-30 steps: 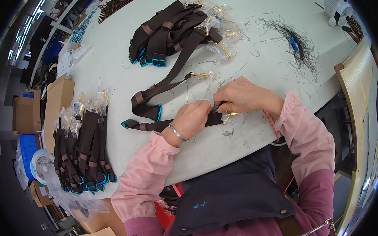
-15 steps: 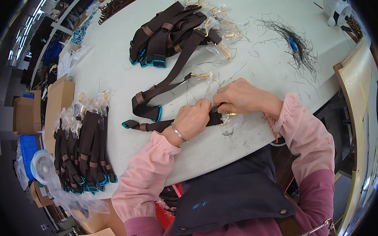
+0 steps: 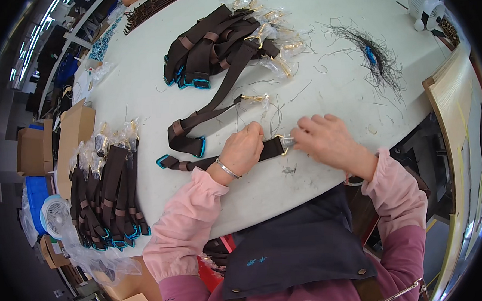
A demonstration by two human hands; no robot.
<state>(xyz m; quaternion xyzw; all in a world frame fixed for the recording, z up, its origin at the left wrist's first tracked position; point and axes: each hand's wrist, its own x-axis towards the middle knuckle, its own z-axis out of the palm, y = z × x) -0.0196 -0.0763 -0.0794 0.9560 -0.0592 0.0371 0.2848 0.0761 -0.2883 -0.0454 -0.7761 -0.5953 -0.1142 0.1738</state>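
Note:
A dark brown webbing strap (image 3: 271, 149) lies across the table before me, with a turquoise-edged end at its left and a gold metal ring at its right. My left hand (image 3: 242, 150) grips the strap near its middle, fingers closed over it. At the gold end my right hand (image 3: 332, 141) has its thumb and fingertips on the clear plastic wrap (image 3: 288, 142) around the hardware; its other fingers are curled loosely. Just beyond, a second brown strap (image 3: 209, 115) is folded back on itself, with a gold clasp (image 3: 256, 99) at one end.
A heap of brown straps (image 3: 213, 45) with plastic-wrapped gold hardware lies at the far middle. More straps (image 3: 109, 190) hang over the left edge. A tangle of black threads (image 3: 381, 61) lies at the right. Small white fan (image 3: 428, 9) at the far right; cardboard box (image 3: 79, 129) at the left.
My right hand has moved right, from beside the left hand to the strap's gold end, uncovering the ring. The left hand stays on the strap, nearly in place.

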